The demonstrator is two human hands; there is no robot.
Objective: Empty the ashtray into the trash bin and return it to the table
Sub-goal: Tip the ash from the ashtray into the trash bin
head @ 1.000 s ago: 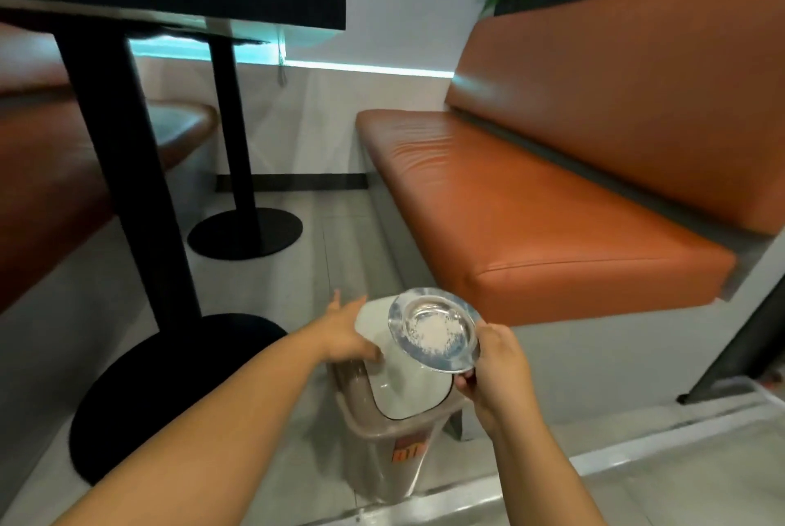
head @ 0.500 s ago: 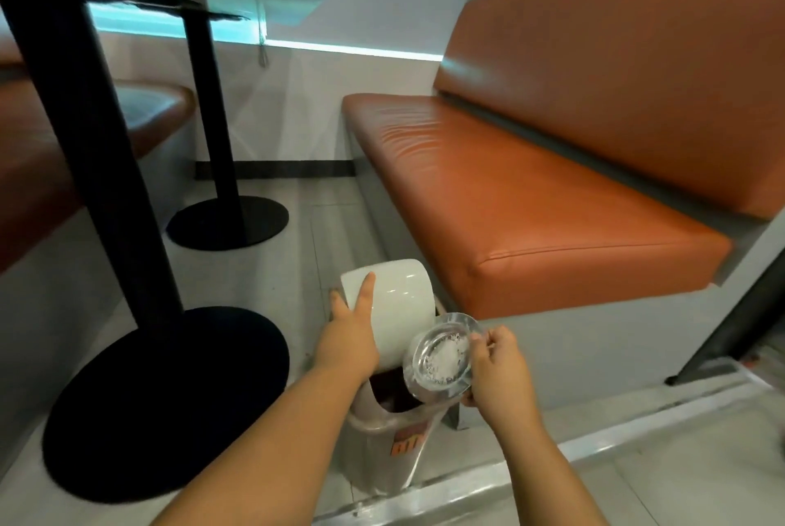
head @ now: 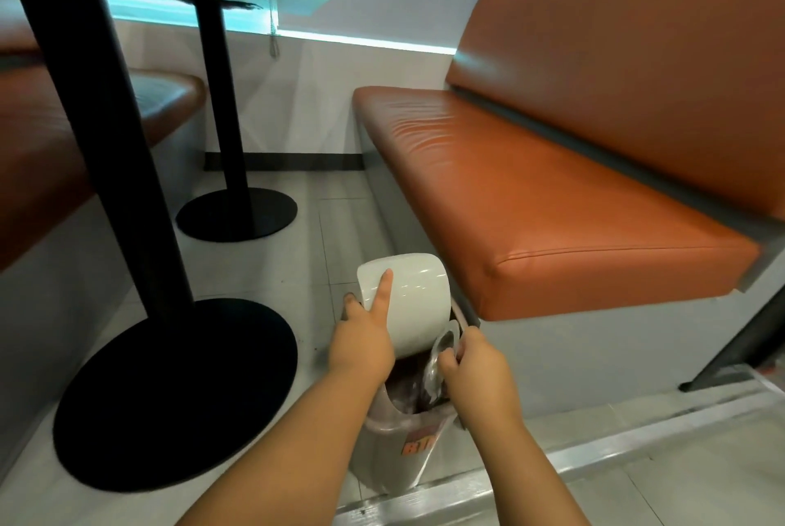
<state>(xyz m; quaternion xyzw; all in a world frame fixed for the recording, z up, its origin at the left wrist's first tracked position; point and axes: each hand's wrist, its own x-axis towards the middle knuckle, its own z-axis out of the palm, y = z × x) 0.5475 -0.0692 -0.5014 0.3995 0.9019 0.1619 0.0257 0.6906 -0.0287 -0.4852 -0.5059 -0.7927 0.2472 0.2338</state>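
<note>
A small grey-brown trash bin [head: 395,453] with an orange label stands on the floor under the bench's front edge. Its white swing lid [head: 414,296] is tipped up, and my left hand [head: 361,345] holds it up with a finger stretched across it. My right hand [head: 475,372] grips the shiny metal ashtray [head: 435,368] by its rim. The ashtray is turned on edge inside the bin's dark opening. Its contents are hidden from view.
An orange padded bench [head: 552,202] runs along the right, overhanging the bin. A black table post with a round base [head: 178,394] stands at the left, a second base [head: 238,213] behind it. A metal floor strip [head: 594,457] crosses in front.
The lid went from down to swung up under my left hand. My right hand lowered the ashtray from above the lid and tipped it on edge into the bin's opening.
</note>
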